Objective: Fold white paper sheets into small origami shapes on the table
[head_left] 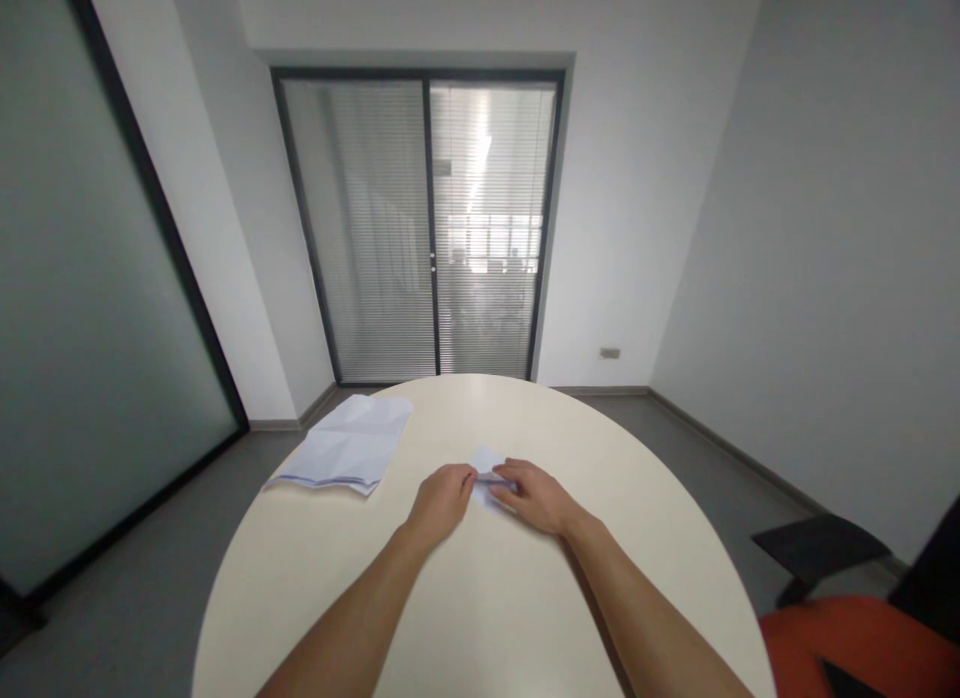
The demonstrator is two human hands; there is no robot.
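Note:
A small piece of folded white paper (489, 460) lies near the middle of the round cream table (480, 598), between my two hands. My left hand (444, 500) is closed, pinching the left side of the paper between thumb and fingers. On the right side, my right hand (534, 493) has its thumb and fingers on the paper, pressing along a raised fold. Parts of the paper are hidden under both hands, so its full shape cannot be seen.
A stack of creased white sheets (349, 440) lies at the table's far left, reaching its edge. An orange chair (862, 643) with a black armrest (821, 543) stands at the right. Beyond the table is a glass door (431, 228) with blinds.

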